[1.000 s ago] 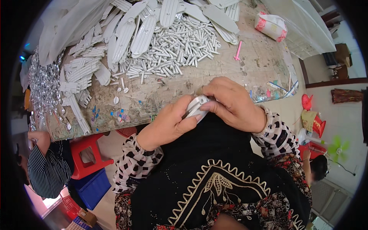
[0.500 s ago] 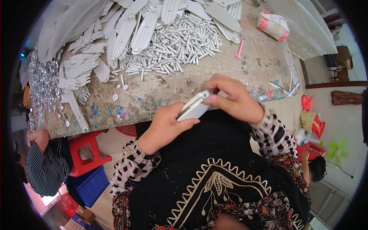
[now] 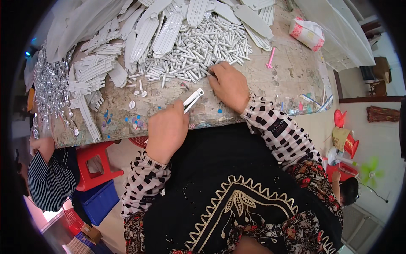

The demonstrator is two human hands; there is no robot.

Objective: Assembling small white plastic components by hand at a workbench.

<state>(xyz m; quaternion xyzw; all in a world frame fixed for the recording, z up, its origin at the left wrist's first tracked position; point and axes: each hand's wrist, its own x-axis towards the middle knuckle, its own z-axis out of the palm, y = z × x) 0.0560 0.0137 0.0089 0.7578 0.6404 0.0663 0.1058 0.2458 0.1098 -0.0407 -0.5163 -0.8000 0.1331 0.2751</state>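
My left hand is wrapped round a white plastic hinged piece, two slim parts joined at a round-holed end and spread in a narrow V. It is held over the table's near edge, with its other end hidden in my palm. At the near edge of a heap of short white plastic pins, my right hand rests with its fingers curled together. Whatever lies between those fingertips is too small to make out. Behind and left of the pins are long rounded white plastic panels.
Ribbed white strips and shiny silver pieces cover the table's left side. Right of the pins lie a pink stick and a tissue pack. Another person's striped sleeve is at the left, by a red stool.
My right hand has left the white hinged piece and moved forward to the pins. My left hand has shifted left with the piece, which now points up and away.
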